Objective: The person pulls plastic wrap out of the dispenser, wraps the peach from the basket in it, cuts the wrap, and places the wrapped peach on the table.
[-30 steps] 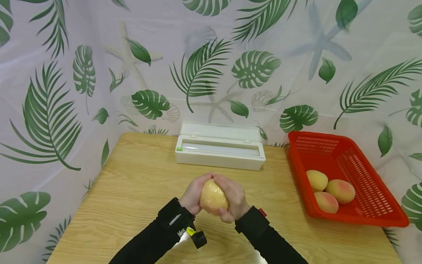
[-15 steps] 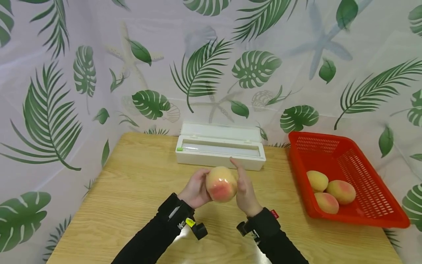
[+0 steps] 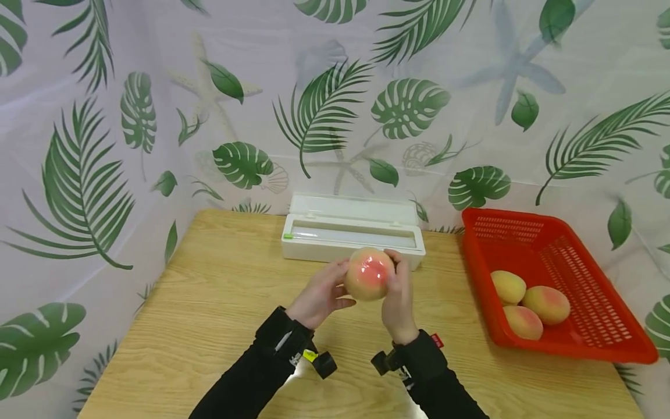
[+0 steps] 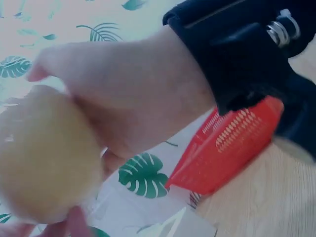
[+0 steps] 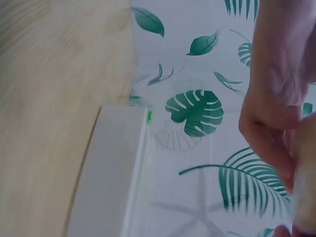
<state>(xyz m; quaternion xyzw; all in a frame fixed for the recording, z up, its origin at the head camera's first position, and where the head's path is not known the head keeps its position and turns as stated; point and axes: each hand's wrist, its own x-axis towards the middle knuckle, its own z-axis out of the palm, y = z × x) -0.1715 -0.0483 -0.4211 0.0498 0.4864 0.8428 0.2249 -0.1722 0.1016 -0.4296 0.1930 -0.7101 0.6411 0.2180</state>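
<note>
A yellow-and-pink peach (image 3: 369,273), its surface shiny as if in clear film, is held up between both hands over the table. My left hand (image 3: 320,294) holds its left side, fingers running behind it and the thumb lower down, a little apart. On the right side my right hand (image 3: 399,299) grips it, fingertips curled over the upper edge. In the left wrist view the peach (image 4: 47,155) is blurred and close to the camera, with fingertips of the other hand at its lower edge. Only part of it shows at the right edge of the right wrist view.
A white cling film box (image 3: 353,251) with its lid raised stands behind the hands, a roll inside. On the right, a red plastic basket (image 3: 581,349) holds several peaches (image 3: 546,304). Leaf-patterned sheeting rises along the back and left of the wooden table (image 3: 220,279).
The peach has moved up and to the right and turned, its pink side now toward the head camera. The right hand opened away from it half a second ago and now grips it again.
</note>
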